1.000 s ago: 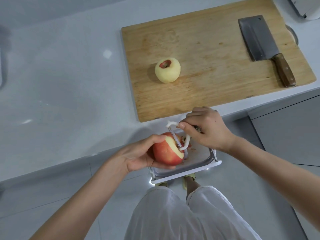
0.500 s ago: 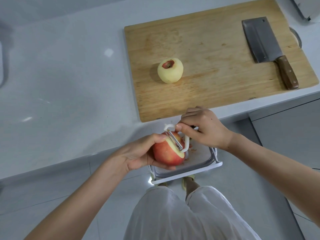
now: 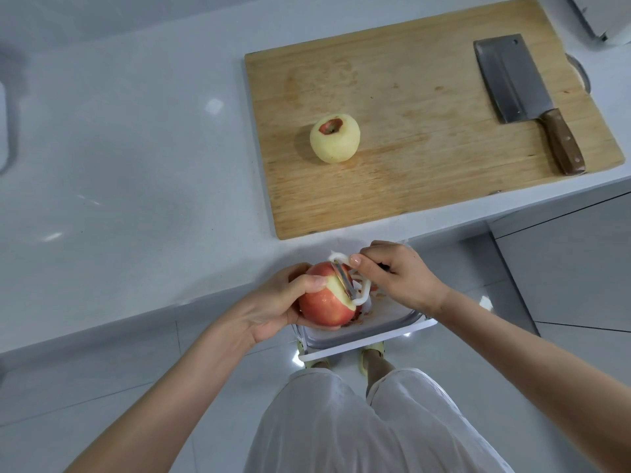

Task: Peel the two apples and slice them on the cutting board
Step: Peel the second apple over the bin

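Observation:
A peeled, pale yellow apple [image 3: 334, 138] with red skin left around its stem pit sits on the left part of the wooden cutting board [image 3: 409, 138]. My left hand [image 3: 278, 303] grips a red apple [image 3: 326, 300] that shows one pale peeled strip. My right hand [image 3: 403, 273] holds a white peeler [image 3: 355, 279] with its blade laid against that strip. Both hands are in front of the counter edge, above a small bin. A cleaver [image 3: 527, 100] with a wooden handle lies on the board's right side.
The white bin [image 3: 368, 331] stands on the floor under the hands, with red peel scraps inside. The pale counter [image 3: 119, 165] stretches left of the board. A sink edge [image 3: 5, 131] shows at far left. Grey cabinet fronts [image 3: 573, 254] are at right.
The peeler has moved up along the red apple toward its top. The left hand has turned the apple a little. The view has shifted slightly.

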